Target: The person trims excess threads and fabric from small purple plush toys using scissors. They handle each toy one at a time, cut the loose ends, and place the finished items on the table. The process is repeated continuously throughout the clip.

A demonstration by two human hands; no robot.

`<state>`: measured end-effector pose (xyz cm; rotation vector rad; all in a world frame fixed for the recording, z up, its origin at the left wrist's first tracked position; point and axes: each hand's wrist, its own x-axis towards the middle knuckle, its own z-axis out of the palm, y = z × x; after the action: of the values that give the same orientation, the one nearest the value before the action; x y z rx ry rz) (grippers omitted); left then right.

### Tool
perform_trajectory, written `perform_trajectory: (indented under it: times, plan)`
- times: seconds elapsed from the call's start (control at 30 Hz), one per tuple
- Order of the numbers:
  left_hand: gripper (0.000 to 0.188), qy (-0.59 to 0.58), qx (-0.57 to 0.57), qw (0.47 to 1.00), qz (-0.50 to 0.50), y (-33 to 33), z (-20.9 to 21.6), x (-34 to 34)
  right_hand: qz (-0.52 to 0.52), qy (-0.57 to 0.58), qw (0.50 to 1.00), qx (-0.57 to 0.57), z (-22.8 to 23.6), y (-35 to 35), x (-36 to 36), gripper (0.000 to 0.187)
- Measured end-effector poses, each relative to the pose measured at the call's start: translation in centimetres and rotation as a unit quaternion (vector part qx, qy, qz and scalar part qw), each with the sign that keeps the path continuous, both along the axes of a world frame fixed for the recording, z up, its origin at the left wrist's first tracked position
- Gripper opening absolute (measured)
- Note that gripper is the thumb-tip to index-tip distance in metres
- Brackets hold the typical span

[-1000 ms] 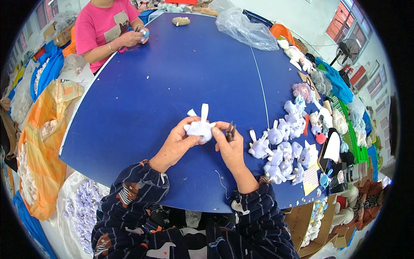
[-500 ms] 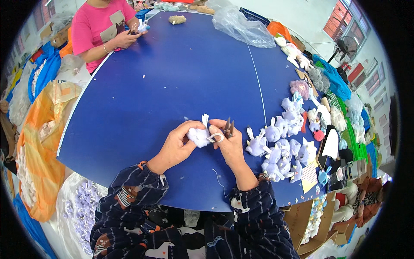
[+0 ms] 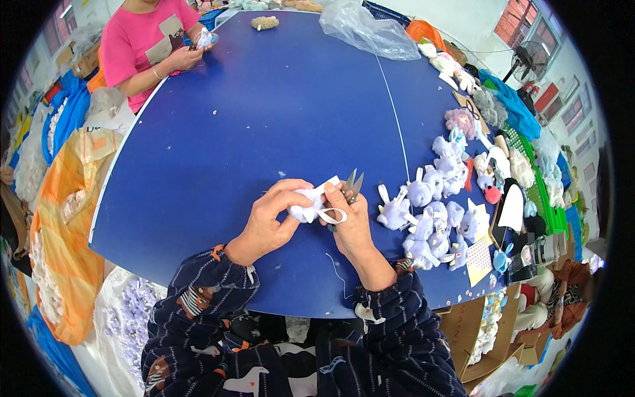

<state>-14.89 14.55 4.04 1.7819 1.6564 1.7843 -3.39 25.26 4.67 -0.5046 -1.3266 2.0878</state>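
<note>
My left hand (image 3: 272, 215) is closed around a small pale lavender plush toy (image 3: 303, 210), over the near middle of the blue table. A white ribbon loop (image 3: 336, 216) and a white fabric tag (image 3: 327, 184) stick out from the plush. My right hand (image 3: 350, 217) holds small dark scissors (image 3: 354, 186), blades pointing away from me and apart. Its thumb and fingers also touch the plush by the tag and loop. Just right of that hand, several finished-looking lavender plush toys (image 3: 395, 210) lie in a pile. My fingers hide much of the held plush.
A loose white string (image 3: 336, 271) lies on the blue table (image 3: 264, 126) near me. A yellow sheet (image 3: 477, 261) and other plush toys line the right edge. Across at the far left, a person in pink (image 3: 142, 49) handles a small toy. Clear plastic (image 3: 370, 33) lies at the back.
The scissor blades have spread apart. The white tag now leans right, toward my right thumb, and the ribbon loop shows more fully.
</note>
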Motion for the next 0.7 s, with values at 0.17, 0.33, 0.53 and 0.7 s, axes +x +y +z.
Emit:
perform_trajectory:
  times: [0.17,0.33,0.53,0.7]
  plan:
    - [0.027,-0.174,0.021,0.983,-0.049,0.3,-0.6,0.4,0.02,-0.018,0.999,0.024,0.3,0.4,-0.1,0.026]
    - [0.032,-0.477,-0.078,0.868,-0.114,0.1,-0.4,-0.5,-0.019,-0.077,0.989,0.122,0.9,0.9,0.0,0.031]
    - [0.039,-0.496,-0.106,0.852,-0.131,-0.1,-0.2,-0.5,-0.014,-0.126,0.961,0.245,0.6,0.4,0.0,0.026]
    - [0.035,-0.5,-0.119,0.841,-0.17,-0.4,0.5,-0.4,-0.037,-0.117,0.959,0.256,0.6,0.5,0.1,0.023]
